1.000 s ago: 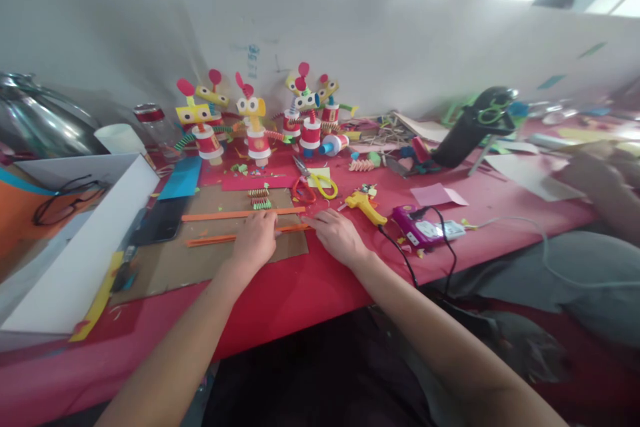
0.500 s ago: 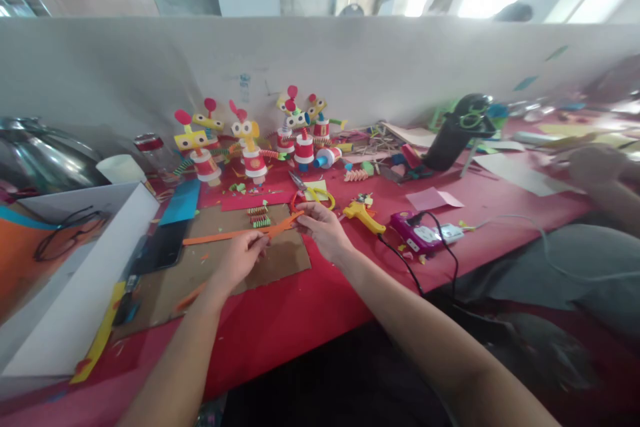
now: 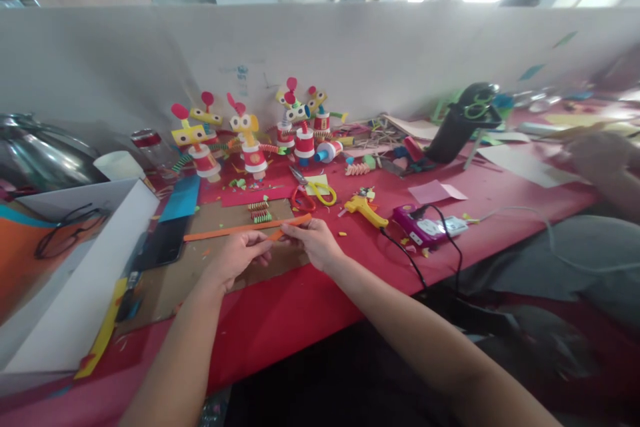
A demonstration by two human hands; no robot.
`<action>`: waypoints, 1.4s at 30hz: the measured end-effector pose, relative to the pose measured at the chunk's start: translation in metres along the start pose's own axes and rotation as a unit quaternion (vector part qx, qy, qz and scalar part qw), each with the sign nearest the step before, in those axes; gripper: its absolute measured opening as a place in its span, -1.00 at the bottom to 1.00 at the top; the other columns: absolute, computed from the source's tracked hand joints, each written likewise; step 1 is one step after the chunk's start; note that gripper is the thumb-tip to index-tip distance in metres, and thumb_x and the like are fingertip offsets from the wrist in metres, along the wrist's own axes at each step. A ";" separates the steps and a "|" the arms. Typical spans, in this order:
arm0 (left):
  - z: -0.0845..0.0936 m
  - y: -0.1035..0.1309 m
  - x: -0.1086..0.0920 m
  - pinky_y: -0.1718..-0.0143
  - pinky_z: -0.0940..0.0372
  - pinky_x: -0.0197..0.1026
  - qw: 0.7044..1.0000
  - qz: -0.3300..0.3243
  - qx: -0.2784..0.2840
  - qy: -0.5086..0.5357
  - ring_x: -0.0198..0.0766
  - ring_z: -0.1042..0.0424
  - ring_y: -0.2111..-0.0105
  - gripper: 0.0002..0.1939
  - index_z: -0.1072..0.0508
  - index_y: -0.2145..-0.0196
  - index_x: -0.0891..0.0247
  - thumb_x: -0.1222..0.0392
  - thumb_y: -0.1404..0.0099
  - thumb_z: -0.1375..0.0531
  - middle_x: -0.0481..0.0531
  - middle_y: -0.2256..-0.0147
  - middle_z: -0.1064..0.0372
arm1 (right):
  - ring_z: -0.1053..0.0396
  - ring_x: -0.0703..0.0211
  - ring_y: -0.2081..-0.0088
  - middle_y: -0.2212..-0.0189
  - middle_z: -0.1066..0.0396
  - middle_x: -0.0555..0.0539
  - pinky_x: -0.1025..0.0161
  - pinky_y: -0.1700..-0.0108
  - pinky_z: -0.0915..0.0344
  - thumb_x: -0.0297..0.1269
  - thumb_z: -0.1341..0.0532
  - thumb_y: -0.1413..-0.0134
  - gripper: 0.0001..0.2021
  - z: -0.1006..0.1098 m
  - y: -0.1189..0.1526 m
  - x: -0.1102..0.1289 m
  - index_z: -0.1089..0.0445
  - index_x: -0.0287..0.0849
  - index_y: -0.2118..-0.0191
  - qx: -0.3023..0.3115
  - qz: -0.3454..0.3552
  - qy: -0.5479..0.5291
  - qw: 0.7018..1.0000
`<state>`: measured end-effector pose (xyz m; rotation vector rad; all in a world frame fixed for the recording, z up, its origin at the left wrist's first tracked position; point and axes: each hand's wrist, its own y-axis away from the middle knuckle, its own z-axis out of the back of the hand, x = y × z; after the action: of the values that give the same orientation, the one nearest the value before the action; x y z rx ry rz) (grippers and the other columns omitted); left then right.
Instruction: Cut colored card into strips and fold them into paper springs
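My left hand [image 3: 243,257] and my right hand [image 3: 315,240] meet over a brown cardboard sheet [image 3: 200,273]. Between their pinched fingertips is an orange paper strip [image 3: 276,235], its ends hidden by the fingers. Just beyond it, a long orange paper strip [image 3: 220,233] crosses the cardboard, its right end reaching above my right fingers. Small folded paper springs [image 3: 261,211] lie behind that strip. Scissors [image 3: 315,191] with red and yellow handles rest past my right hand, and a yellow glue gun [image 3: 367,211] lies to its right.
Several paper-cup figures [image 3: 254,159] stand along the wall. A purple power strip [image 3: 423,227] with cables sits at right. On the left are a white box [image 3: 75,280], a dark phone [image 3: 167,240] and a steel jug [image 3: 43,157]. Another person's hand [image 3: 603,160] is far right.
The view has tilted down slightly. My fingertips have come closer together on the held strip, and the right hand has shifted left off the scissors' handles, now in full view.
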<state>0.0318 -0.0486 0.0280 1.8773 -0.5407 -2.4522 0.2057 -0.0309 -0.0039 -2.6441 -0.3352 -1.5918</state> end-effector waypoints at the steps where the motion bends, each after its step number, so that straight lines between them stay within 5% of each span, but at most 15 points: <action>1: 0.002 0.001 -0.001 0.44 -0.24 -0.27 1.000 0.008 0.003 -0.004 -0.37 -0.34 0.56 -0.65 -0.44 0.48 0.30 -0.07 -0.01 -0.32 -0.04 0.56 -0.40 | -0.37 0.36 0.54 0.54 -0.50 -0.05 0.41 0.47 -0.26 -0.13 -0.48 0.32 -0.68 0.002 0.000 0.001 -0.52 -0.28 0.46 -0.008 -0.006 -0.007 1.000; 7: 0.015 0.006 0.004 0.38 -0.28 -0.23 0.997 0.048 0.028 -0.054 -0.29 -0.43 0.47 -0.66 -0.47 0.37 0.30 -0.05 -0.07 -0.29 0.03 0.48 -0.47 | -0.39 0.34 0.53 0.53 -0.49 -0.03 0.40 0.45 -0.30 -0.16 -0.49 0.37 -0.67 0.010 -0.003 0.002 -0.51 -0.26 0.44 -0.026 0.001 -0.005 1.000; 11: 0.006 0.000 0.009 0.27 -0.29 -0.21 0.997 0.002 0.006 -0.071 -0.27 -0.44 0.37 -0.63 -0.49 0.28 0.27 -0.10 -0.12 -0.24 0.06 0.36 -0.50 | -0.39 0.34 0.53 0.52 -0.49 0.00 0.36 0.39 -0.34 -0.14 -0.48 0.37 -0.67 0.007 -0.003 -0.002 -0.50 -0.23 0.43 -0.036 0.018 0.013 0.999; 16: -0.011 -0.006 0.001 0.42 -0.21 -0.25 0.998 -0.010 -0.025 -0.063 -0.35 -0.31 0.56 -0.64 -0.42 0.51 0.29 -0.11 -0.06 -0.25 -0.04 0.57 -0.36 | -0.39 0.32 0.54 0.54 -0.48 0.01 0.35 0.41 -0.33 -0.13 -0.44 0.29 -0.70 0.003 0.000 -0.001 -0.47 -0.22 0.43 -0.028 0.022 0.043 0.998; 25: -0.004 -0.003 0.002 0.55 -0.11 -0.30 0.998 0.033 -0.002 -0.057 -0.41 -0.21 0.64 -0.66 -0.41 0.52 0.30 -0.08 -0.05 -0.25 -0.09 0.63 -0.26 | -0.41 0.27 0.51 0.56 -0.45 0.00 0.33 0.41 -0.31 -0.20 -0.34 0.15 -0.82 0.011 -0.005 -0.005 -0.46 -0.20 0.43 -0.064 0.079 0.140 0.985; 33: -0.015 -0.011 0.015 0.46 -0.21 -0.25 0.985 -0.067 -0.054 -0.150 -0.32 -0.34 0.56 -0.77 -0.39 0.35 0.25 0.02 -0.21 -0.14 -0.03 0.51 -0.39 | -0.41 0.21 0.46 0.55 -0.43 0.05 0.32 0.39 -0.27 -0.32 -0.19 0.04 -0.90 0.028 -0.016 -0.009 -0.45 -0.13 0.38 -0.151 0.116 0.387 0.902; 37: -0.017 -0.014 0.023 0.17 -0.28 -0.16 0.922 -0.201 -0.109 -0.314 -0.19 -0.42 0.22 -0.84 -0.48 0.25 0.20 0.17 -0.21 -0.19 0.06 0.22 -0.45 | -0.39 0.19 0.41 0.48 -0.46 0.04 0.32 0.36 -0.23 -0.38 -0.18 0.01 -0.83 0.023 -0.015 -0.005 -0.47 -0.11 0.28 -0.153 0.113 0.492 0.850; 42: -0.020 -0.012 0.024 0.15 -0.27 -0.16 0.876 -0.199 -0.127 -0.420 -0.19 -0.42 0.23 -0.85 -0.52 0.31 0.19 0.26 -0.28 -0.12 0.04 0.25 -0.45 | -0.39 0.12 0.30 0.29 -0.49 -0.04 0.26 0.29 -0.25 -0.16 -0.09 -0.20 -0.76 0.027 -0.009 0.010 -0.42 -0.06 0.11 -0.155 0.143 0.562 0.800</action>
<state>0.0465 -0.0478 -0.0026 0.8006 0.2299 -3.3389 0.2319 -0.0166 -0.0083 -1.2770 0.3875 -2.8063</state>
